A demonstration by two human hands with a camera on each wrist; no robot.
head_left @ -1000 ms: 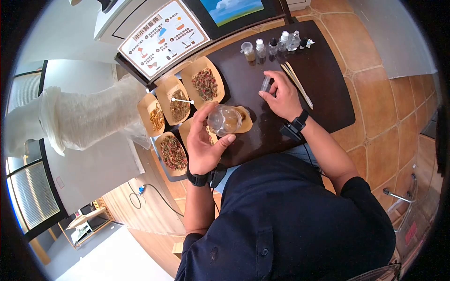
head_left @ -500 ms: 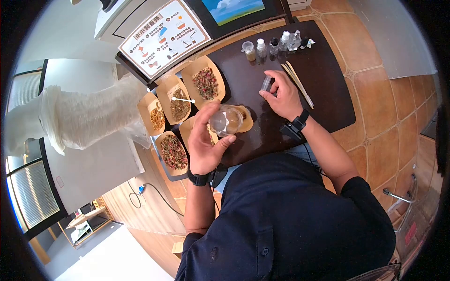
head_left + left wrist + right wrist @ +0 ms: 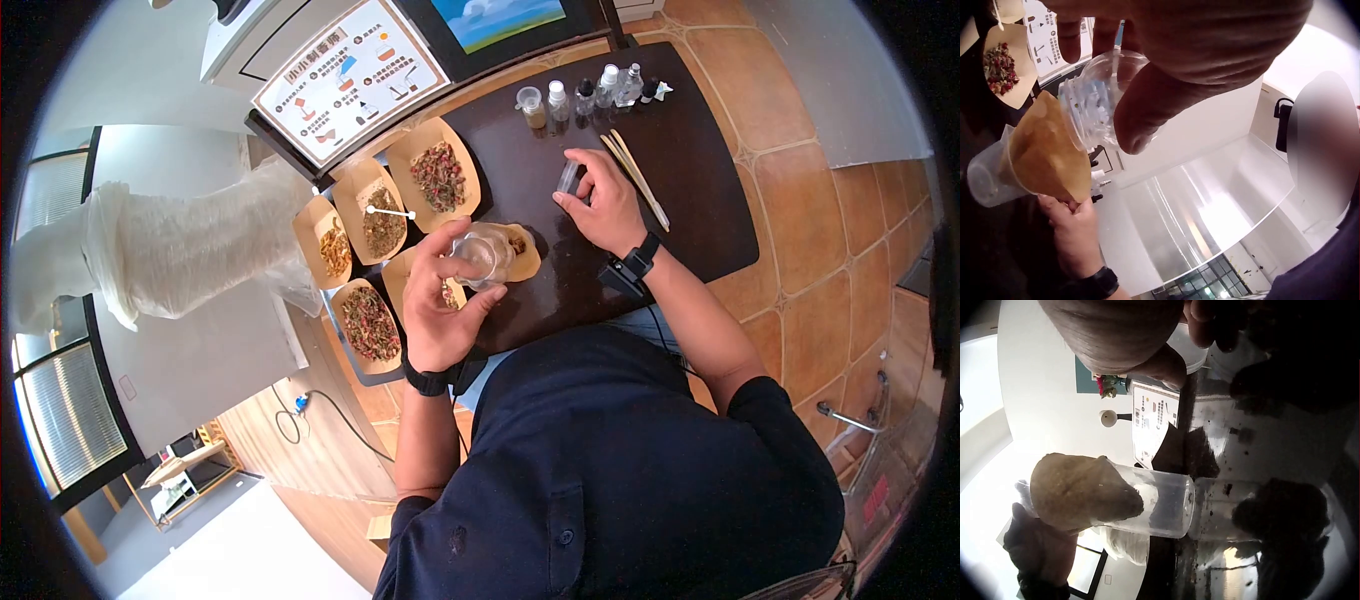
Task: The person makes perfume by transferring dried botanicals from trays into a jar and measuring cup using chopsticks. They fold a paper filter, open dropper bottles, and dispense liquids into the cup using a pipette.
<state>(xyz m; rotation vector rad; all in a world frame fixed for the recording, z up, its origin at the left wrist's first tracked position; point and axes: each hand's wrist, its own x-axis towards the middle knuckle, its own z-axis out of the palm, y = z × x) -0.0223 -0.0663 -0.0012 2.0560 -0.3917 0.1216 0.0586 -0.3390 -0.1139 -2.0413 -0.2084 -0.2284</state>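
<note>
My left hand (image 3: 437,315) grips a clear round bottle (image 3: 483,257), tilted with its neck at a brown paper cone (image 3: 526,262). In the left wrist view the bottle (image 3: 1094,103) has its mouth against or just over the rim of the cone (image 3: 1050,150). That cone sits in a clear plastic cup (image 3: 988,178); the right wrist view shows its dark, wet-looking tip inside the cup (image 3: 1172,503), which stands on the table. My right hand (image 3: 608,208) pinches a small clear container (image 3: 570,178) beside the cup, low over or on the table; which, I cannot tell.
Paper trays of dried flowers and herbs (image 3: 437,178) are at the left, a white double-ended spoon (image 3: 388,213) across one. Small bottles (image 3: 605,88) line the far edge, with thin wooden sticks (image 3: 635,180) nearer. A printed sign (image 3: 350,82) stands behind the trays.
The bottle in my left hand has tipped further, its base turning up towards the head camera. The index finger has shifted over the bottle. My right hand has stayed in place.
</note>
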